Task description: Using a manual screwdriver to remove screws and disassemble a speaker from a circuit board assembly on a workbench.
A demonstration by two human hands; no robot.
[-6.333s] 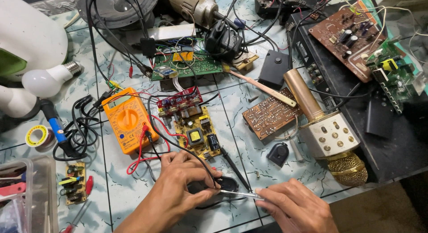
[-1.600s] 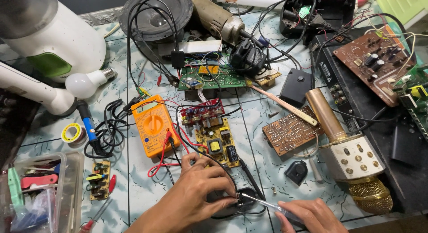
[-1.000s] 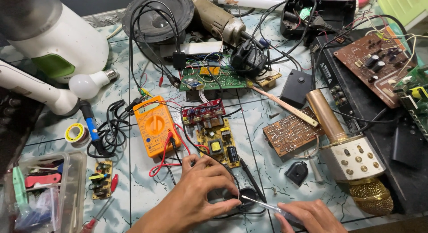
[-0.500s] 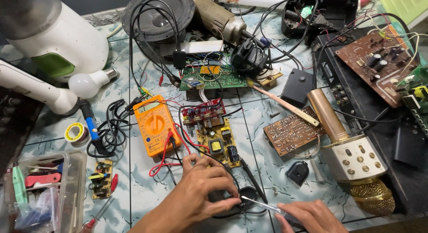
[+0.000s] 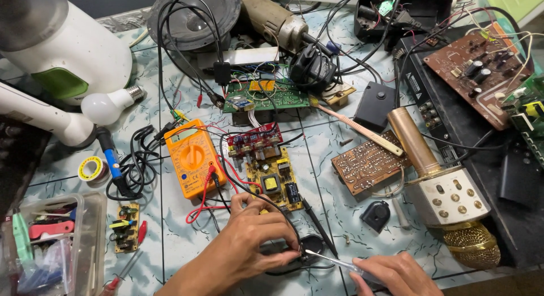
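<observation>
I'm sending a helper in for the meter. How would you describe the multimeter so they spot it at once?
Start at the big white appliance at the table's far left, then look right past the white bulb. The multimeter lies flat beside the yellow circuit board. It is the only bright orange box, with a round dial and red and black leads.

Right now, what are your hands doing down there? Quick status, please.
Left hand pressing a small black part to the table. Right hand holds a clear-handled screwdriver, tip at the part. Black probe lies alongside.
</observation>
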